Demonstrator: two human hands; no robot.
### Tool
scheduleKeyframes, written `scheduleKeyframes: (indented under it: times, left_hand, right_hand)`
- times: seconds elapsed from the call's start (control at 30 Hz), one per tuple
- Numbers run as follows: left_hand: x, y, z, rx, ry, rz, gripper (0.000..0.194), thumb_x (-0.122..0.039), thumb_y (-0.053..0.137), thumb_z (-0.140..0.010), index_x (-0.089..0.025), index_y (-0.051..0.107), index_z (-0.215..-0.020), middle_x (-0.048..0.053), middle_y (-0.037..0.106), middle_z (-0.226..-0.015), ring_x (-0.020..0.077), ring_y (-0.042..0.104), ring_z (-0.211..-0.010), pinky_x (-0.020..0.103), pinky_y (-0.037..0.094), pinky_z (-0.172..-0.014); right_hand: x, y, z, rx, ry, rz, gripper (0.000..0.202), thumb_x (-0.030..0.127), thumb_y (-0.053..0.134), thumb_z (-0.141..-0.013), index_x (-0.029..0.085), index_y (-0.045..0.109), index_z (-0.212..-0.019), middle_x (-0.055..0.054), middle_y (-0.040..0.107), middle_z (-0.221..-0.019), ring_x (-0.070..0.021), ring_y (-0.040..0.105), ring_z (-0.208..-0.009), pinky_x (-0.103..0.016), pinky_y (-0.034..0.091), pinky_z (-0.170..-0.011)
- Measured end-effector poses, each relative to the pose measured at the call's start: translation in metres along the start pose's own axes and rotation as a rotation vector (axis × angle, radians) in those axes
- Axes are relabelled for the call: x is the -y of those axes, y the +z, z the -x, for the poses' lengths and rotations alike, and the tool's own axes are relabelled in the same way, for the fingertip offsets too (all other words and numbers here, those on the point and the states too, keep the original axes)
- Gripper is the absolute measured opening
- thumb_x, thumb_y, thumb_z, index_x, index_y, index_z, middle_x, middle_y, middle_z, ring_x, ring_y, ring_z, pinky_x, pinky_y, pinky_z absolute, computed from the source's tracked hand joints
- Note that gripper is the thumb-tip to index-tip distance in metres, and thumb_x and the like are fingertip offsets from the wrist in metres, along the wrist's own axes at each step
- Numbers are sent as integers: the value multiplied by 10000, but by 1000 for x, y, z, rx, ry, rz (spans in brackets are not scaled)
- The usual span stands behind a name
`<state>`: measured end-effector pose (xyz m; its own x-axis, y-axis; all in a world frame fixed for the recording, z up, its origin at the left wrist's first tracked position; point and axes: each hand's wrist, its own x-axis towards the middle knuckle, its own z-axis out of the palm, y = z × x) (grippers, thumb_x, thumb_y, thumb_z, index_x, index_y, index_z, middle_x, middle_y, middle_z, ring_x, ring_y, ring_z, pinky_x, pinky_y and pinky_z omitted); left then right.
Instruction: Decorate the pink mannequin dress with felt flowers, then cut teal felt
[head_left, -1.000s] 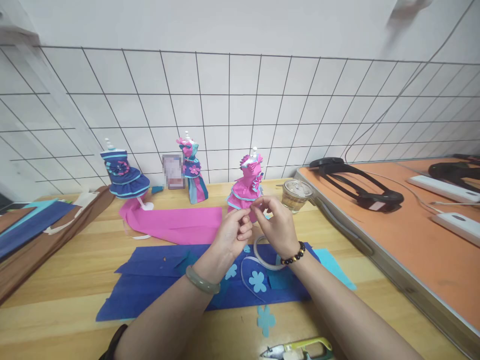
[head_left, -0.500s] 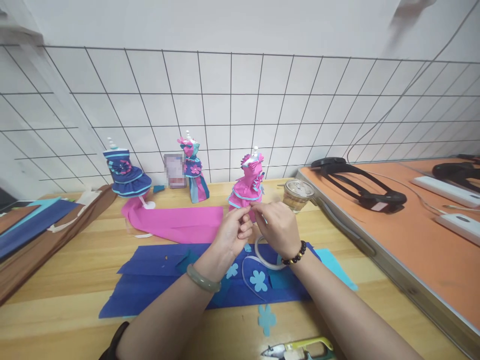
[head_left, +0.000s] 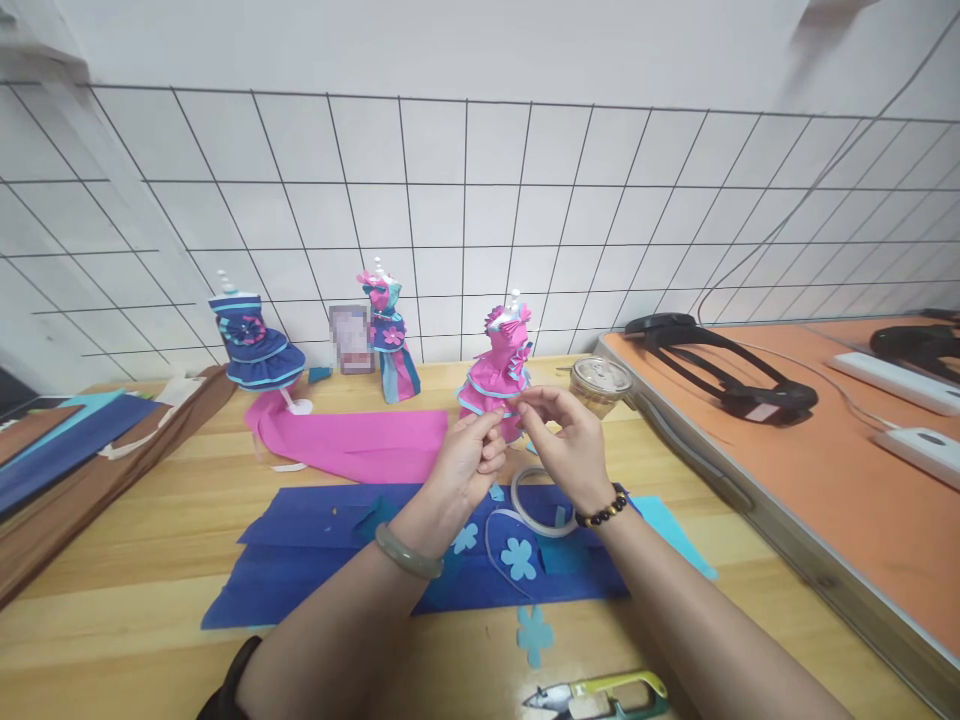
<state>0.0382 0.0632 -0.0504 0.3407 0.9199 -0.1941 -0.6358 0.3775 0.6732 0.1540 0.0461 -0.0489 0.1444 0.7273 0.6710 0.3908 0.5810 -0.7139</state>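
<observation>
Your left hand (head_left: 471,455) is curled, thumb and forefinger pinched; your right hand (head_left: 571,445) has its fingertips drawn together just beside them, mid-frame. Whether either grips anything you can't tell: any scrap there is too small to make out. The small white mannequin in a ruffled pink dress with light-blue trim (head_left: 504,355) stands just beyond, its lower part hidden by your fingers. A forward nudge could tip it; your right wrist, dropping, could shift the round white ring-shaped roll (head_left: 515,500), partly covered below.
</observation>
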Motion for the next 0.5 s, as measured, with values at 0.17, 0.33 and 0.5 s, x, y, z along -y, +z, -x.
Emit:
scheduleKeyframes:
  times: [0.17,0.33,0.5]
  left_hand:
    - [1,0,-1,13,9,-9,171,-127,613,-676,-144,444,-652,-90,387,-441,-10,258,-288,126,118,-287]
    - [0,1,0,15,14,-20,174,-139,611,-679,-144,443,-634,-84,399,-441,-8,264,-289,132,123,-290]
    - [-1,0,2,2,34,-34,193,-147,626,-667,-146,438,-625,-84,399,-439,-8,265,-291,134,124,-293]
  right_hand:
    - [0,0,1,28,-81,62,155,125,533,-797,177,593,-930,-49,681,-832,-152,634,-724,-282,499,-661]
    - [-2,1,3,33,-70,100,188,131,524,-801,181,596,-968,-53,691,-847,-158,638,-727,-285,499,-650]
    - [-2,3,2,26,6,-2,163,166,547,-801,176,603,-953,-62,692,-859,-160,642,-738,-287,504,-662]
